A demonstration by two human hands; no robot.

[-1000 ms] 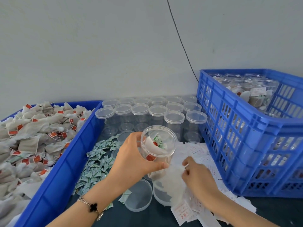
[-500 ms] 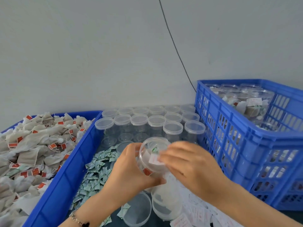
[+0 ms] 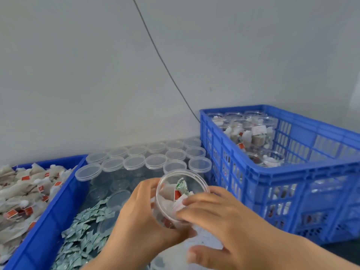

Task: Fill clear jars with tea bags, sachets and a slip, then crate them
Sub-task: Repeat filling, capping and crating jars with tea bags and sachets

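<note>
The right hand [image 3: 220,217] has come up from the table and pinches a slip [image 3: 178,206] into the jar [image 3: 181,191] gripped by the left hand [image 3: 140,217] — lidding and crating likely follow.

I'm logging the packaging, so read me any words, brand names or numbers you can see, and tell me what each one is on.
No text can be read here.
Paper slip on a jar in the blue crate: faint print, too blurred.
Red tags on the tea bags: too small.
Green sachets: pattern only, unreadable.
Sachet in the held jar: blurred.

Both hands [image 3: 148,215] and forearms are bare, no sleeves or gloves
</note>
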